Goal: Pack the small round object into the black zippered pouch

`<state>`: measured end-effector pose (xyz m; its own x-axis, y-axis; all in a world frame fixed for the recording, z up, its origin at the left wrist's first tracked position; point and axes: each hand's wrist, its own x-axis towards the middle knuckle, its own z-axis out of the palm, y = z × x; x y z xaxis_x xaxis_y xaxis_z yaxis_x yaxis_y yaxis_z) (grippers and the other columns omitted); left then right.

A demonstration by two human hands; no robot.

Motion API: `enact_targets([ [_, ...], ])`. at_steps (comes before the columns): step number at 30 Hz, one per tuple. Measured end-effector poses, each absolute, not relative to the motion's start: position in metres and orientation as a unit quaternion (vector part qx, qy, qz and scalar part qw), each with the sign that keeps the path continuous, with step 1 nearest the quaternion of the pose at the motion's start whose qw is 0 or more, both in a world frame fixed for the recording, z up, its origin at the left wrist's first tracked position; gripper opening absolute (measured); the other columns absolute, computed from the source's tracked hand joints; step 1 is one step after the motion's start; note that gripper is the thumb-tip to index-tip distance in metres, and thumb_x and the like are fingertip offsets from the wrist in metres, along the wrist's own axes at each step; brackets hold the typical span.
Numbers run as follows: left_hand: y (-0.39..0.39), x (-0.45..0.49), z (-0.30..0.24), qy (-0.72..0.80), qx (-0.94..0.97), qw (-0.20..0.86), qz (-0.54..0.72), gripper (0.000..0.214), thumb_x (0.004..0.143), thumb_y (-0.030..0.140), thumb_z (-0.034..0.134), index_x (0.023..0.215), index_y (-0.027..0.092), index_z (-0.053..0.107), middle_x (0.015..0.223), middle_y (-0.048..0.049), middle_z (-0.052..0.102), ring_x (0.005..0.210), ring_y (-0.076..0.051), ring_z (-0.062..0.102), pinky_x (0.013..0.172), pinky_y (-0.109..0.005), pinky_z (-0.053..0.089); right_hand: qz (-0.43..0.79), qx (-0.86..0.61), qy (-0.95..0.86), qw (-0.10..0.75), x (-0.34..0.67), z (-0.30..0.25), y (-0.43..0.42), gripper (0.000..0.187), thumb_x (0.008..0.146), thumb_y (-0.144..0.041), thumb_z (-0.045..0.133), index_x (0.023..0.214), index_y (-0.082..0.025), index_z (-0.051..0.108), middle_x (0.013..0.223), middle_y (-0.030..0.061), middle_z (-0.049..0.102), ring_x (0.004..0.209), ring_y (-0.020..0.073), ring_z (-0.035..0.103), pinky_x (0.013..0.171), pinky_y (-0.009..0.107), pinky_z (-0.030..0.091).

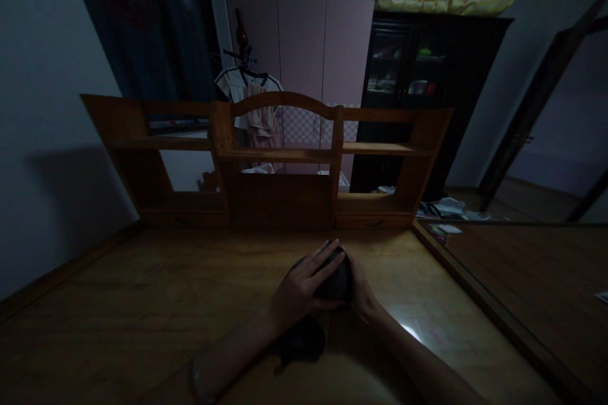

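Note:
A dark, rounded object (pixel 336 283) rests between my hands over the wooden bed board; the dim light hides its exact kind. My left hand (pixel 304 281) lies across its left side and top, the fingers curved over it and the thumb along its lower edge. Against its right side presses my right hand (pixel 361 288), with most of its fingers hidden behind the object. Under my left wrist a second dark, flat piece (pixel 304 338) lies on the board, with a narrow strip at its lower end. I cannot tell whether it joins the rounded object.
Ahead stands a wooden headboard (pixel 280 154) with shelves and small drawers. A raised wooden edge (pixel 475 297) runs along the right. Farther back are a pink wardrobe (pixel 301 50), a dark cabinet (pixel 427 94) and clothes on a stand (pixel 259 107). A white wall (pixel 52 158) borders the left.

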<state>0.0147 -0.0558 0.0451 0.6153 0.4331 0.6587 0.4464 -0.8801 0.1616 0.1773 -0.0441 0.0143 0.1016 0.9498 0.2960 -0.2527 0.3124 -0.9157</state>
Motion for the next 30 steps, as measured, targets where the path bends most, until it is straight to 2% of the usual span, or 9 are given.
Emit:
enact_targets([
  [4, -0.057, 0.006, 0.045, -0.225, -0.905, -0.009, -0.361, 0.07, 0.084, 0.044, 0.057, 0.144, 0.025, 0.025, 0.149, -0.011, 0.03, 0.138, -0.028, 0.026, 0.109, -0.047, 0.032, 0.554, -0.312, -0.405, 0.657, 0.173, 0.027, -0.056, 0.025, 0.067, -0.031, 0.072, 0.092, -0.027, 0.07, 0.104, 0.0002, 0.069, 0.116, 0.0228, 0.052, 0.099, 0.035, 0.041],
  [8, -0.058, -0.001, 0.047, -0.212, -0.91, -0.019, -0.355, 0.057, 0.091, 0.038, 0.046, 0.143, 0.024, 0.027, 0.146, -0.0096, 0.035, 0.135, -0.023, 0.033, 0.108, -0.041, 0.037, 0.6, -0.3, -0.383, 0.635, 0.169, 0.041, -0.065, 0.022, 0.063, -0.027, 0.077, 0.084, -0.024, 0.071, 0.091, 0.0029, 0.071, 0.105, 0.0227, 0.058, 0.091, 0.031, 0.046],
  [12, -0.058, -0.002, 0.048, -0.206, -0.905, -0.013, -0.372, 0.049, 0.094, 0.03, 0.043, 0.141, 0.024, 0.031, 0.144, -0.0081, 0.04, 0.132, -0.021, 0.038, 0.106, -0.039, 0.039, 0.654, -0.263, -0.362, 0.61, 0.162, 0.054, -0.071, 0.024, 0.066, -0.039, 0.075, 0.082, -0.022, 0.071, 0.088, 0.0033, 0.071, 0.097, 0.0214, 0.061, 0.085, 0.029, 0.048],
  [16, -0.058, 0.003, 0.047, -0.23, -0.881, -0.059, -0.409, 0.045, 0.095, 0.027, 0.042, 0.139, 0.024, 0.036, 0.143, -0.0065, 0.042, 0.13, -0.02, 0.041, 0.107, -0.037, 0.038, 0.682, -0.257, -0.389, 0.563, 0.159, 0.054, -0.071, 0.039, 0.079, -0.056, 0.058, 0.082, -0.019, 0.07, 0.08, 0.0043, 0.07, 0.08, 0.0186, 0.064, 0.072, 0.026, 0.05],
  [18, -0.057, 0.005, 0.046, -0.256, -0.858, -0.102, -0.433, 0.043, 0.095, 0.027, 0.042, 0.137, 0.023, 0.039, 0.141, -0.0061, 0.044, 0.129, -0.02, 0.043, 0.107, -0.037, 0.037, 0.678, -0.254, -0.408, 0.557, 0.16, 0.051, -0.069, 0.044, 0.084, -0.057, 0.05, 0.084, -0.017, 0.07, 0.075, 0.0036, 0.069, 0.073, 0.017, 0.064, 0.068, 0.025, 0.05],
  [20, -0.055, 0.007, 0.044, -0.291, -0.826, -0.157, -0.456, 0.04, 0.094, 0.028, 0.043, 0.134, 0.023, 0.045, 0.137, -0.0058, 0.049, 0.124, -0.021, 0.049, 0.105, -0.036, 0.039, 0.668, -0.247, -0.416, 0.566, 0.16, 0.048, -0.067, 0.044, 0.086, -0.056, 0.048, 0.089, -0.017, 0.069, 0.076, 0.0023, 0.069, 0.075, 0.0166, 0.064, 0.07, 0.024, 0.049],
  [24, -0.048, 0.011, 0.038, -0.371, -0.736, -0.283, -0.491, 0.035, 0.09, 0.038, 0.05, 0.119, 0.021, 0.06, 0.112, -0.0056, 0.067, 0.101, -0.023, 0.063, 0.09, -0.033, 0.048, 0.673, -0.238, -0.391, 0.581, 0.159, 0.048, -0.065, 0.045, 0.083, -0.057, 0.052, 0.099, -0.019, 0.067, 0.084, 0.0028, 0.071, 0.083, 0.0198, 0.065, 0.075, 0.028, 0.049],
  [27, -0.043, 0.015, 0.033, -0.392, -0.665, -0.402, -0.491, 0.038, 0.086, 0.045, 0.054, 0.107, 0.015, 0.065, 0.097, -0.0061, 0.071, 0.091, -0.025, 0.065, 0.078, -0.031, 0.051, 0.689, -0.236, -0.366, 0.579, 0.157, 0.045, -0.061, 0.044, 0.081, -0.057, 0.054, 0.095, -0.017, 0.068, 0.08, 0.0034, 0.071, 0.077, 0.0202, 0.066, 0.072, 0.028, 0.05],
  [30, -0.038, 0.017, 0.03, -0.377, -0.606, -0.507, -0.483, 0.043, 0.081, 0.048, 0.059, 0.104, 0.012, 0.066, 0.096, -0.007, 0.071, 0.089, -0.025, 0.065, 0.076, -0.031, 0.051, 0.708, -0.232, -0.331, 0.579, 0.156, 0.038, -0.056, 0.039, 0.082, -0.053, 0.053, 0.087, -0.017, 0.069, 0.074, 0.0028, 0.071, 0.069, 0.0191, 0.066, 0.068, 0.028, 0.051],
])
